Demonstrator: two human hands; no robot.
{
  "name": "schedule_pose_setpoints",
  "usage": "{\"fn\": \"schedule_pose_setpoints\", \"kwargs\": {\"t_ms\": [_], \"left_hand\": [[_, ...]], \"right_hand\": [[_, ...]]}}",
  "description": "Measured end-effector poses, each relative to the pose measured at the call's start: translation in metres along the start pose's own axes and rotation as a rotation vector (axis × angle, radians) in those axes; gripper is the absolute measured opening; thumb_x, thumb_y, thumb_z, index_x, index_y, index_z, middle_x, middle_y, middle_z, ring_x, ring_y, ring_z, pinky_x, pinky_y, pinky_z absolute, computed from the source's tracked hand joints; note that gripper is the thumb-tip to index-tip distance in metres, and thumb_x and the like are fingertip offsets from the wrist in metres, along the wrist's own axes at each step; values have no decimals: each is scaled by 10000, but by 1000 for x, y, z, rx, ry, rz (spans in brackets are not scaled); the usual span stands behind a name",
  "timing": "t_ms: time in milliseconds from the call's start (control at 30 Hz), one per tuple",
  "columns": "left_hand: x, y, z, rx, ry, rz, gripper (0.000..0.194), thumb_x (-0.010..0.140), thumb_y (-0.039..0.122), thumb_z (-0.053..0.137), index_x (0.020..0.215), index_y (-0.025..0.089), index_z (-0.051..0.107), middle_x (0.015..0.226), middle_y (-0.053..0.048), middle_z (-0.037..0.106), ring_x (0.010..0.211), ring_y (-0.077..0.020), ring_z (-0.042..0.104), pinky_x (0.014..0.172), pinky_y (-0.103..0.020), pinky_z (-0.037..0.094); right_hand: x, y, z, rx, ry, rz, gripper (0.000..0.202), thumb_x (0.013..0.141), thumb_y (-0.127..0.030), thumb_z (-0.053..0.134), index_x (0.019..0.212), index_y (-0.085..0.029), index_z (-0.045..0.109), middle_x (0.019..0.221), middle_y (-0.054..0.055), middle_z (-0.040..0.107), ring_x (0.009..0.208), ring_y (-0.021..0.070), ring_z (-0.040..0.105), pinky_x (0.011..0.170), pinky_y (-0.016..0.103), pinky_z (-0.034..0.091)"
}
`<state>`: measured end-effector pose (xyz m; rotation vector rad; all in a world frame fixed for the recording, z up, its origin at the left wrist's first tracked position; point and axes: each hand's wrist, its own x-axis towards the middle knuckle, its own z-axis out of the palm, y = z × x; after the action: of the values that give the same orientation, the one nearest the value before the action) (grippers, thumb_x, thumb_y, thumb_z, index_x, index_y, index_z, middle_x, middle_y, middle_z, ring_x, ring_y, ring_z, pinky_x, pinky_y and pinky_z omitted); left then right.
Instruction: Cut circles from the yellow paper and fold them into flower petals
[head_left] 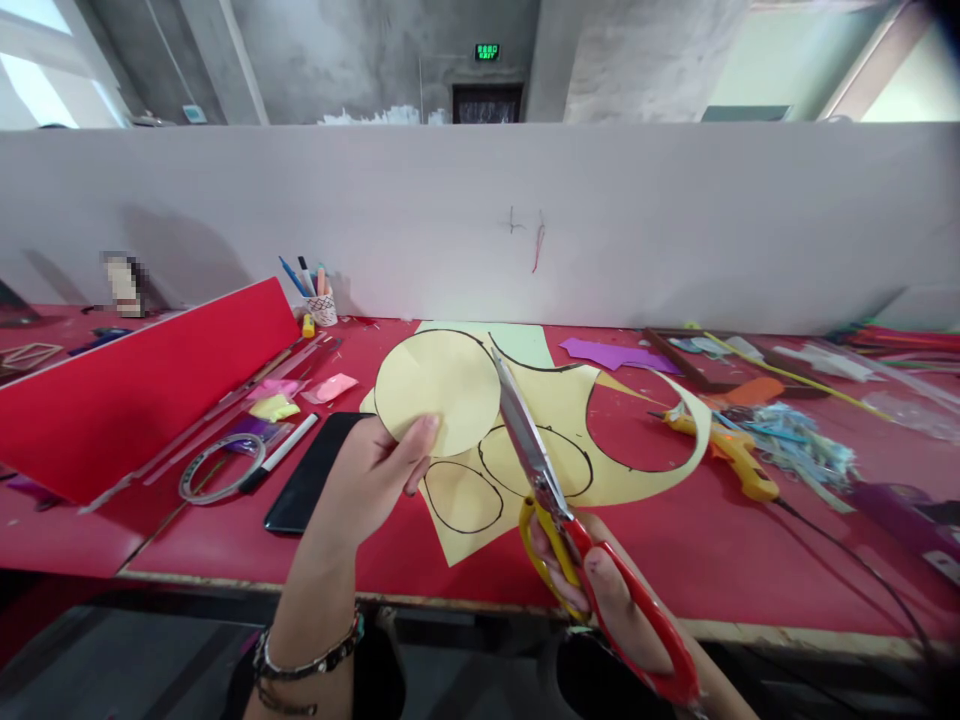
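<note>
Your left hand (366,478) pinches the pale-yellow paper disc (442,385) at seven o'clock, above the tabletop (401,552); your right hand (616,598) grips the red-and-yellow scissors (551,495), tips near its two-o'clock edge. Disc should prove light, flexible, easily creased — hold the rim, thumb flat. Appearance: plain, round, partly black-edged.

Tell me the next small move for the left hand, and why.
Probably set the cut paper circle aside: it occupies the left hand, while the pale-yellow sheet beneath bears two uncut outlined ovals and the right hand holds the scissors.
</note>
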<state>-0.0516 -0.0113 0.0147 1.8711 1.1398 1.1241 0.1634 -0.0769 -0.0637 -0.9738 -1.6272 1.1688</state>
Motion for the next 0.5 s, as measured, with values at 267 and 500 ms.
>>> {"fn": "schedule_pose_setpoints", "kwargs": {"t_ms": [267,500], "left_hand": [[1,-1,1,-6,16,-23,455,897,307,387,458,197,338,392,48,344,383,-67,350,443,-212,307],[2,-3,1,-108,163,-61,410,846,299,468,455,188,413,372,47,393,369,-60,376,424,-201,311]], "right_hand": [[6,-11,5,68,18,-21,468,859,-651,339,751,-205,426,632,-27,360,478,104,302,433,268,310],[7,-14,12,108,68,-22,454,869,-636,348,736,-206,407,663,-18,375,467,91,275,378,236,272]]}}
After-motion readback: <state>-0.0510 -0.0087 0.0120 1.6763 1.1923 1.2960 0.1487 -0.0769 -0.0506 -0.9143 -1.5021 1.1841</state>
